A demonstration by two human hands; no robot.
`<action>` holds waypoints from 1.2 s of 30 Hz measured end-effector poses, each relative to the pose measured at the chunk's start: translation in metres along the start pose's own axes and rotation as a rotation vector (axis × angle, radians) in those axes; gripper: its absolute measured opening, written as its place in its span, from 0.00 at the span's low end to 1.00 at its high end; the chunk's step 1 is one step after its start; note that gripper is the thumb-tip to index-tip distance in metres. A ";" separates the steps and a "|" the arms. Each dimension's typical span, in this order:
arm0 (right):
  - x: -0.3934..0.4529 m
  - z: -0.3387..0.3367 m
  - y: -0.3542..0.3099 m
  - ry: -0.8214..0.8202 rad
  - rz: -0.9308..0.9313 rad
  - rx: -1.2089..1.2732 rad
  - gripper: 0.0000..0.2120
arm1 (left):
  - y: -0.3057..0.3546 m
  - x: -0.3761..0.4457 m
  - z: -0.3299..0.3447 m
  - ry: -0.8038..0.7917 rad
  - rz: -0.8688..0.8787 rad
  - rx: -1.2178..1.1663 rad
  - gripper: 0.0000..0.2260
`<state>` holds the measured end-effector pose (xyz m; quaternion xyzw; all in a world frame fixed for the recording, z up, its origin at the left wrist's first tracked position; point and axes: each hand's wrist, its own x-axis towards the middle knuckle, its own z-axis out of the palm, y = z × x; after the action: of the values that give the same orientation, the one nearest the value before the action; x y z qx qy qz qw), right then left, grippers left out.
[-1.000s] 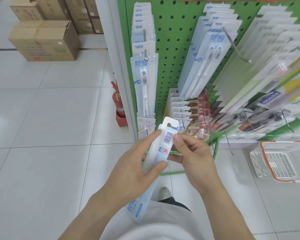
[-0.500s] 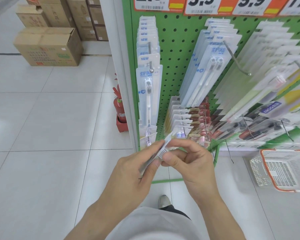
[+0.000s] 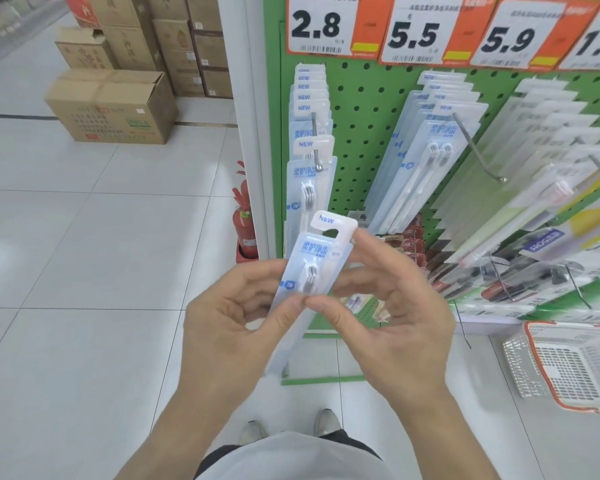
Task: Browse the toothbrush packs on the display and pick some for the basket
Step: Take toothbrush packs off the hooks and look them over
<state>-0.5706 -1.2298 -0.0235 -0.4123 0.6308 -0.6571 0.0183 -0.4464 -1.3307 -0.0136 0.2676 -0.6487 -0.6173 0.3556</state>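
- Between two bare hands, at the centre of the head view, a toothbrush pack (image 3: 312, 268) is held upright and slightly tilted, its printed front facing the camera, with a white hang tab marked "NEW" at the top.
- The left hand (image 3: 229, 327) grips the pack's left edge, thumb curled onto the front near the brush heads and fingers bent behind.
- The right hand (image 3: 392, 317) pinches the pack from the right side, thumb on the lower front and fingers curled around the back edge.
- The pack's long lower part runs down behind the left hand.
- Just behind the pack stands a green pegboard display (image 3: 361, 133) with rows of toothbrush packs on metal hooks.
- The nearest row (image 3: 310, 140) on the far-left hook holds packs of the same design.
- A second row (image 3: 433, 143) to the right holds twin-brush packs, and further rows (image 3: 548, 133) fan out beyond.
- Price signs (image 3: 329, 26) along the top read 2.8, 5.5 and 5.9.
- A white plastic basket (image 3: 568, 368) with an orange rim sits on the tiled floor (image 3: 84, 271) at lower right, well apart from the hands.
- A red fire extinguisher (image 3: 245, 226) stands at the left end of the display.
- Cardboard boxes (image 3: 115, 105) sit on the floor at upper left.
- Two shoes (image 3: 288, 427) show at the bottom.
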 end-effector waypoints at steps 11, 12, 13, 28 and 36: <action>0.033 0.005 -0.009 0.006 -0.113 0.035 0.28 | 0.019 0.015 0.016 0.032 0.213 0.112 0.26; 0.034 0.005 -0.008 0.005 -0.114 0.030 0.27 | 0.019 0.015 0.017 0.029 0.215 0.109 0.26; 0.035 0.006 -0.008 0.002 -0.113 0.025 0.26 | 0.020 0.016 0.018 0.026 0.217 0.107 0.26; 0.050 0.006 -0.004 -0.072 -0.068 -0.033 0.27 | 0.010 0.026 0.023 0.142 0.188 0.088 0.21; 0.060 0.004 0.001 -0.126 -0.016 -0.023 0.27 | 0.048 0.081 0.015 0.126 0.308 0.087 0.12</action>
<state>-0.6086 -1.2661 0.0062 -0.4580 0.6328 -0.6225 0.0482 -0.5026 -1.3806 0.0445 0.2183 -0.6846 -0.5087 0.4742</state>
